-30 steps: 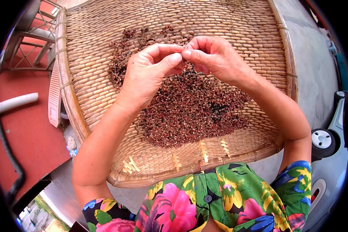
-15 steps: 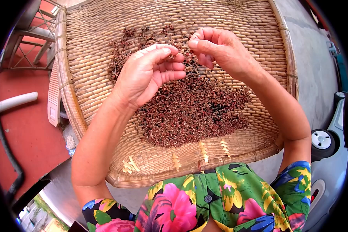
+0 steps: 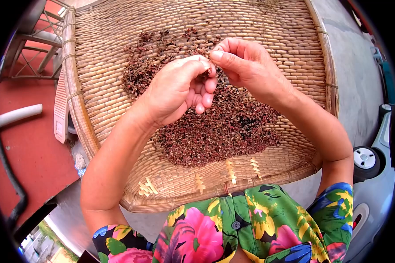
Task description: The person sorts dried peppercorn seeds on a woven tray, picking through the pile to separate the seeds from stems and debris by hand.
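Note:
Both hands meet above a large woven tray [image 3: 294, 57]. My left hand [image 3: 180, 85] pinches a small dark reddish sprig between thumb and forefinger, its other fingers loosely curled. Thumb and forefinger of my right hand [image 3: 252, 65] are pressed together at the same sprig, touching or nearly touching the left fingertips; the exact grip is too small to tell. Below them spreads a heap of small red-brown husks with black seeds [image 3: 219, 131]. Looser stemmed clusters [image 3: 138, 74] lie at the heap's upper left, partly behind my left hand.
Pale woven strips show near the tray's front edge. On the left are a chair frame [image 3: 39, 39], a white pipe [image 3: 15, 118], a black hose and a ridged plastic piece [image 3: 61, 109]. A grey wheeled object [image 3: 366, 162] stands at the right.
The hands parted, my left hand opening somewhat with its palm showing, then came together again at the fingertips. The left fingers now curl lower, and the right hand is slightly lower than half a second ago.

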`<state>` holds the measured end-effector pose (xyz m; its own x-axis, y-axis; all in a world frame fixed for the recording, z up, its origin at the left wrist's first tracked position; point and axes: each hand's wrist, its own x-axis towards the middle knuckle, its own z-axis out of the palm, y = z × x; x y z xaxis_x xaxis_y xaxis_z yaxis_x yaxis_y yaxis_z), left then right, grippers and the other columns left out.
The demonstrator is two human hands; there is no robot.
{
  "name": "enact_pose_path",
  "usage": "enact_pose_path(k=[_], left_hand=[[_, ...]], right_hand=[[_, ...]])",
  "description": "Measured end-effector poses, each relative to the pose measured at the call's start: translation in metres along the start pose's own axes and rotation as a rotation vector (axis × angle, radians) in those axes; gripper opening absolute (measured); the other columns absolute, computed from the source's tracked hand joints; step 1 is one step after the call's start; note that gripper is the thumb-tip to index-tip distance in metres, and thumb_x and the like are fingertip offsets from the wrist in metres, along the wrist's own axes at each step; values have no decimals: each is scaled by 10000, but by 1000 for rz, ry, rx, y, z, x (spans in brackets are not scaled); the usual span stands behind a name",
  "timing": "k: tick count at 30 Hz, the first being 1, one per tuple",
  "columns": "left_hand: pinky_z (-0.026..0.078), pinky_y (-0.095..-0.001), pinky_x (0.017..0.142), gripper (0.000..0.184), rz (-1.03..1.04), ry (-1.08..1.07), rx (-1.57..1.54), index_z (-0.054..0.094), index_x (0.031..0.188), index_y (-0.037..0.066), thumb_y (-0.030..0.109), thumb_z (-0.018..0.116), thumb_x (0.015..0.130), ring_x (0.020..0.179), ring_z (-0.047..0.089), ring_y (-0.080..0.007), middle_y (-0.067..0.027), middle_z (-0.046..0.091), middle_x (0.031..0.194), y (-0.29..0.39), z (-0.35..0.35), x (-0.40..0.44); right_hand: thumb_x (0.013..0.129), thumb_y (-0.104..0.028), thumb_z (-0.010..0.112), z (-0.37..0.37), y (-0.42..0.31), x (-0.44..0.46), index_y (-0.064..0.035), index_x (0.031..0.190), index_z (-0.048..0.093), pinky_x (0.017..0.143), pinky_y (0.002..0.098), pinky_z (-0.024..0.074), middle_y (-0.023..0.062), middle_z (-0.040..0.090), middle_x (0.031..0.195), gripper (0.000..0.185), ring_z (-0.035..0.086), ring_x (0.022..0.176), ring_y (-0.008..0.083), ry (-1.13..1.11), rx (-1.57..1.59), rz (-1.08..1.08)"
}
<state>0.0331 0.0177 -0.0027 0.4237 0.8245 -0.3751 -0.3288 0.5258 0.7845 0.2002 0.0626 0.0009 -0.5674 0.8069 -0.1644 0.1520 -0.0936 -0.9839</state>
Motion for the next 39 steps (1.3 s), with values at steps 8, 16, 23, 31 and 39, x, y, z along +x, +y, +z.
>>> enact_pose_path(k=[8, 16, 23, 31, 39], left_hand=[[413, -223, 402, 194, -69, -101, 34, 460, 826, 41, 212, 397, 891, 515, 509, -133, -63, 507, 699, -4, 1, -5], [431, -427, 909, 407, 49, -200, -297, 368, 1193, -111, 165, 310, 899, 1029, 517, -355, -257, 497, 1116, -8, -9, 4], [301, -443, 1014, 636, -5, -191, -481, 287, 1252, -116, 424, 237, 920, 1181, 363, -389, -288, 388, 1227, -2, -6, 3], [311, -427, 1008, 770, 16, -101, -461, 302, 1244, -113, 559, 213, 879, 1160, 401, -358, -271, 408, 1211, 0, -4, 3], [343, -405, 992, 769, 25, -170, -437, 285, 1248, -119, 553, 222, 881, 1127, 447, -329, -250, 430, 1194, -2, -9, 4]], right_hand=[[859, -217, 538, -11, 1, 7, -50, 727, 522, 411, 182, 322, -36, 441, 548, 213, 382, 465, 35, 124, 109, 19], [789, -146, 585, -80, -49, 52, 26, 898, 606, 562, 297, 471, 97, 621, 694, 205, 575, 602, 149, 513, -329, -454], [792, -114, 560, -147, -61, 70, 53, 1041, 528, 636, 317, 474, 124, 599, 716, 302, 575, 682, 191, 754, -1446, -391], [772, -192, 661, -32, -7, 23, -17, 718, 612, 428, 187, 379, -24, 539, 551, 190, 463, 491, 17, 113, -603, -592], [764, -148, 624, -16, 1, 13, -28, 840, 594, 585, 291, 484, 71, 597, 712, 146, 602, 661, 189, -78, -798, -580]])
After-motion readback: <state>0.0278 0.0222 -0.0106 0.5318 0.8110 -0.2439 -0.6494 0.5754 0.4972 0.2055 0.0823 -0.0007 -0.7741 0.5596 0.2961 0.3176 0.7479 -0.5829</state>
